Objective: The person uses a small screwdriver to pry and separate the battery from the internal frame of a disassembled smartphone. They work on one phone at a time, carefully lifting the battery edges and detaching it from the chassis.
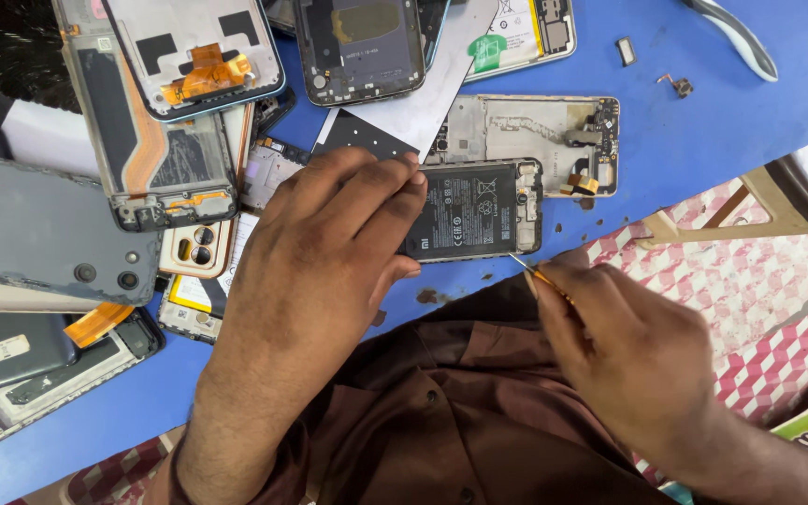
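Note:
An opened phone [479,210] with a black battery showing lies near the front edge of the blue table [703,131]. My left hand [320,252] lies flat over its left part, fingers pressing it down. My right hand [628,346] pinches a thin screwdriver [537,273] with an orange shaft. The metal tip touches the phone's lower right corner.
Several dismantled phones, frames and back covers are piled across the table's left and rear, among them a silver frame [535,136] just behind the held phone and a grey back cover [39,224]. Small loose parts [677,86] and a white-handled tool [741,37] lie at the right rear.

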